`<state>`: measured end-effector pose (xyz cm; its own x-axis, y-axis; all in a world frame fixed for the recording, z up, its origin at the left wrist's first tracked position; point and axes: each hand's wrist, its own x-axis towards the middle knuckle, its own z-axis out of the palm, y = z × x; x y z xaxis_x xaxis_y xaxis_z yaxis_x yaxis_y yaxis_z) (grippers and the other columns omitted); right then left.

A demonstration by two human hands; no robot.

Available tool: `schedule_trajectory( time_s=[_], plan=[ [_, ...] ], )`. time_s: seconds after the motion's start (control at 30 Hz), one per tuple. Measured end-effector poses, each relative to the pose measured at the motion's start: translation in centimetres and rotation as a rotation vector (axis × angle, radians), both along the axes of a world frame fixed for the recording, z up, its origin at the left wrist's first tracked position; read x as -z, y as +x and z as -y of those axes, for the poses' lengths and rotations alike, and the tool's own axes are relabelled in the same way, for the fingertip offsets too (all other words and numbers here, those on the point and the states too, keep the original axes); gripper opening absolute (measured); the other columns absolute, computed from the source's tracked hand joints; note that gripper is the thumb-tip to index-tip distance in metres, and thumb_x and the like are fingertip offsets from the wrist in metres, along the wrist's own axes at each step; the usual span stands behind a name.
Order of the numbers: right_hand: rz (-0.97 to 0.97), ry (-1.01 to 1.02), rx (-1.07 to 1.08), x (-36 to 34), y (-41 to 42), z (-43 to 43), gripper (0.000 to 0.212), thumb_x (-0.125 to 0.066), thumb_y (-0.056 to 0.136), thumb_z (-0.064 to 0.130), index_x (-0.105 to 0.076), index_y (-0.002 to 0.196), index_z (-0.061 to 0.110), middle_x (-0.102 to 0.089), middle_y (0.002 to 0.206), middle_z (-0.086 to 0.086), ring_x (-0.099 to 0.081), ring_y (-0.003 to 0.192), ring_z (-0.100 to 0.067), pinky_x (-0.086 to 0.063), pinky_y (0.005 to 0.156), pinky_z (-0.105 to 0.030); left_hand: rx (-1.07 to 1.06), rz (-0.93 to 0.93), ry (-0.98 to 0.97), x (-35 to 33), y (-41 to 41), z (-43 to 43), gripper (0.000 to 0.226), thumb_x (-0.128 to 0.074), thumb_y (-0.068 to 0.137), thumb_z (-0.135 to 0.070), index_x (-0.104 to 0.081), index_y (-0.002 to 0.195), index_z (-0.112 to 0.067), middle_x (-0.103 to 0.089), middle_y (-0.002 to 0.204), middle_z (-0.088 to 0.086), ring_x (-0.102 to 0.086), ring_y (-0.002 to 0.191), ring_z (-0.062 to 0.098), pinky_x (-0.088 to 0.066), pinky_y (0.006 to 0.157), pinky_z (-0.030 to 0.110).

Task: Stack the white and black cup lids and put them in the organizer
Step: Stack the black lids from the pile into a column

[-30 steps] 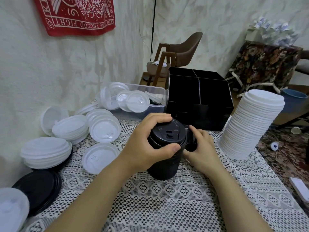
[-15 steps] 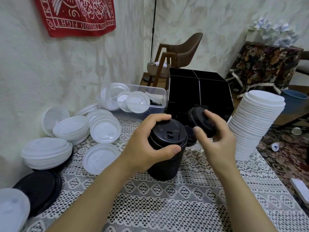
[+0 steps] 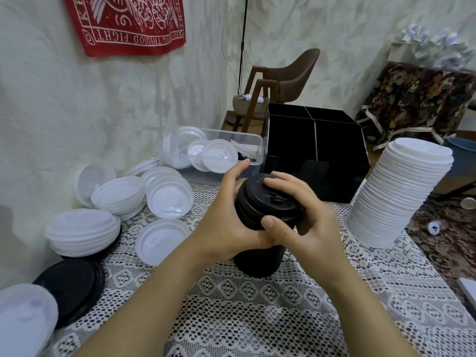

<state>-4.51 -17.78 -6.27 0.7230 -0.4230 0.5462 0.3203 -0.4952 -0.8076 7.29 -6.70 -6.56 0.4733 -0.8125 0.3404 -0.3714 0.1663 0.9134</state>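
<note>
- Cloth (image 3: pixel 257 318): the lace under the black stack (image 3: pixel 260 256) is loose and full of holes. The base may skid or snag if the push comes sideways rather than straight down.
- Left hand (image 3: pixel 226 228) wraps the upper part of the black stack, with its fingers curled round the far side. If that hold slackens while the top is pressed, the column could lean and topple.
- Right hand (image 3: pixel 309 228) pinches the top lid (image 3: pixel 270 199) of the black stack, thumb on the near rim and fingers over the crown. I cannot tell whether it sits flush, and uneven pressure could seat it crooked.
- White lid (image 3: pixel 164 238) lies flat just left of the black stack, with heaps beyond it. A falling stack would scatter among them.
- White tower (image 3: pixel 396 197) stands tilted to the right of the black stack, apart from it. A swing of the right arm could knock it over.
- Organizer (image 3: pixel 316 140) stands behind the black stack, and its compartments are too dark to read. A tall stack carried there may split if it is held only at the top.
</note>
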Motion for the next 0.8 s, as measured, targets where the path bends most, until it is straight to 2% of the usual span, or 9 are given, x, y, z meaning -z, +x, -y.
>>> schedule_trajectory(
  time_s=[0.13, 0.2, 0.27, 0.37, 0.47, 0.57, 0.63, 0.7, 0.8],
  plan=[
    [-0.008, 0.000, -0.010, 0.1, 0.0, 0.0, 0.046, -0.070, 0.073, 0.040, -0.064, 0.117, 0.031, -0.053, 0.136, 0.003, -0.049, 0.130, -0.011, -0.044, 0.106, -0.038, 0.008, -0.007, -0.005, 0.0, 0.2, 0.0, 0.113, -0.086, 0.049, -0.034, -0.021, 0.141, -0.042, -0.061, 0.119, -0.021, -0.059, 0.115, 0.002, -0.046, 0.097, 0.019],
    [-0.011, -0.004, -0.019, 0.2, 0.0, 0.0, 0.046, -0.070, 0.074, 0.041, -0.063, 0.118, 0.031, -0.053, 0.136, 0.002, -0.049, 0.131, -0.012, -0.044, 0.107, -0.037, 0.010, 0.009, -0.011, 0.0, 0.4, 0.0, 0.110, -0.087, 0.048, -0.033, -0.023, 0.136, -0.047, -0.061, 0.117, -0.021, -0.060, 0.114, 0.003, -0.047, 0.096, 0.019],
    [-0.012, -0.004, -0.035, 0.2, 0.0, 0.0, 0.045, -0.070, 0.074, 0.040, -0.063, 0.118, 0.030, -0.052, 0.136, 0.002, -0.049, 0.131, -0.011, -0.043, 0.107, -0.034, 0.037, 0.039, -0.025, -0.1, 0.7, -0.1, 0.112, -0.091, 0.044, -0.036, -0.027, 0.135, -0.047, -0.058, 0.124, -0.020, -0.057, 0.119, 0.004, -0.046, 0.101, 0.026],
    [-0.024, -0.028, -0.043, 0.4, 0.0, 0.1, 0.045, -0.070, 0.075, 0.040, -0.063, 0.119, 0.029, -0.051, 0.137, 0.001, -0.048, 0.131, -0.012, -0.043, 0.107, -0.035, 0.113, 0.030, -0.077, -0.4, 1.0, -0.4, 0.113, -0.086, 0.045, -0.063, -0.031, 0.140, -0.039, -0.045, 0.143, -0.012, -0.043, 0.134, 0.007, -0.039, 0.109, 0.031],
    [-0.043, -0.060, -0.033, 0.4, -0.1, 0.2, 0.045, -0.069, 0.077, 0.040, -0.062, 0.120, 0.028, -0.050, 0.138, 0.002, -0.047, 0.132, -0.013, -0.043, 0.108, -0.040, 0.068, 0.046, -0.161, -0.9, 0.6, -0.6, 0.092, -0.067, 0.064, -0.074, -0.039, 0.140, -0.031, -0.045, 0.145, -0.007, -0.039, 0.137, 0.008, -0.038, 0.107, 0.026],
    [-0.025, -0.077, -0.038, 0.4, 0.0, 0.0, 0.043, -0.069, 0.079, 0.037, -0.061, 0.120, 0.026, -0.050, 0.137, 0.002, -0.048, 0.131, -0.015, -0.043, 0.107, -0.040, -0.085, 0.247, -0.210, -1.1, -0.3, -0.1, 0.064, -0.055, 0.081, -0.067, -0.046, 0.134, -0.032, -0.048, 0.142, -0.009, -0.040, 0.136, 0.007, -0.035, 0.108, 0.023],
    [-0.017, -0.078, -0.043, 0.4, 0.0, 0.0, 0.041, -0.068, 0.080, 0.036, -0.060, 0.119, 0.026, -0.051, 0.135, 0.003, -0.050, 0.130, -0.017, -0.045, 0.105, -0.040, -0.125, 0.346, -0.230, -0.9, -0.8, 0.3, 0.049, -0.056, 0.088, -0.053, -0.049, 0.131, -0.029, -0.050, 0.139, -0.009, -0.042, 0.134, 0.006, -0.034, 0.108, 0.020],
    [-0.028, -0.058, -0.053, 0.3, -0.1, 0.0, 0.042, -0.069, 0.079, 0.036, -0.057, 0.118, 0.026, -0.055, 0.128, 0.007, -0.055, 0.123, -0.016, -0.048, 0.100, -0.037, -0.118, 0.359, -0.240, -0.7, -1.0, 0.6, 0.039, -0.057, 0.089, -0.037, -0.053, 0.126, -0.028, -0.053, 0.137, -0.006, -0.046, 0.131, 0.008, -0.036, 0.107, 0.022],
    [-0.041, 0.068, -0.088, 0.4, -0.2, 0.3, 0.058, -0.076, 0.071, 0.036, -0.048, 0.121, 0.024, -0.061, 0.117, 0.016, -0.060, 0.110, -0.008, -0.049, 0.090, -0.024, -0.098, 0.336, -0.249, -0.4, -0.9, 0.7, 0.033, -0.056, 0.086, -0.030, -0.062, 0.118, -0.024, -0.058, 0.127, -0.003, -0.053, 0.124, 0.012, -0.041, 0.102, 0.023]
  ],
)
